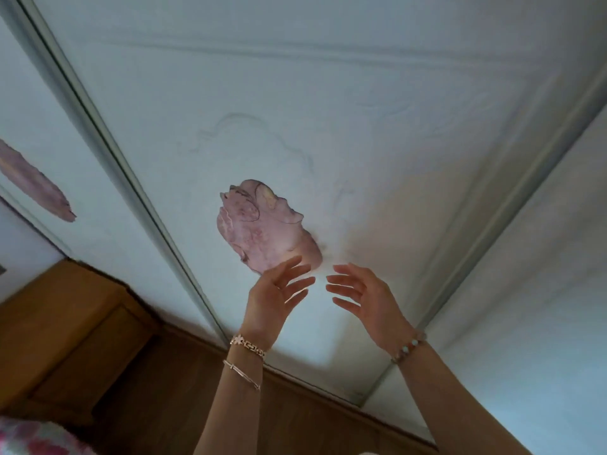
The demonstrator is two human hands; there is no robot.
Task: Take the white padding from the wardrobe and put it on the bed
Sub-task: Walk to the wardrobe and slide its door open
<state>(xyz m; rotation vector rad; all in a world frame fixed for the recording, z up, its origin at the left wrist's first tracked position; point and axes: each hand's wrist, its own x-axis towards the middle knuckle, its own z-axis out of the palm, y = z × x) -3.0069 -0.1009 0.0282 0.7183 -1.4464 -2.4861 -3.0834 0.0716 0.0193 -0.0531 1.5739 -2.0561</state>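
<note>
Evidently, both the left hand (274,292) and right hand (363,295) hovered open and empty, slightly apart, before the shut wardrobe door (328,126), ready to slide it.

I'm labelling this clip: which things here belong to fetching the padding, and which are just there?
Job:
wardrobe door
left hand
right hand

Just there:
pink flower print
wooden cabinet
patterned fabric

Padding not visible.

Single head-worn view, close range, tilted frame.
The camera looked forward from the person's head at a pale sliding wardrobe door (328,93) filling most of the frame, near enough for both raised hands to reach; wooden furniture (75,339) occupied the lower left corner. No second view was supplied.
</note>
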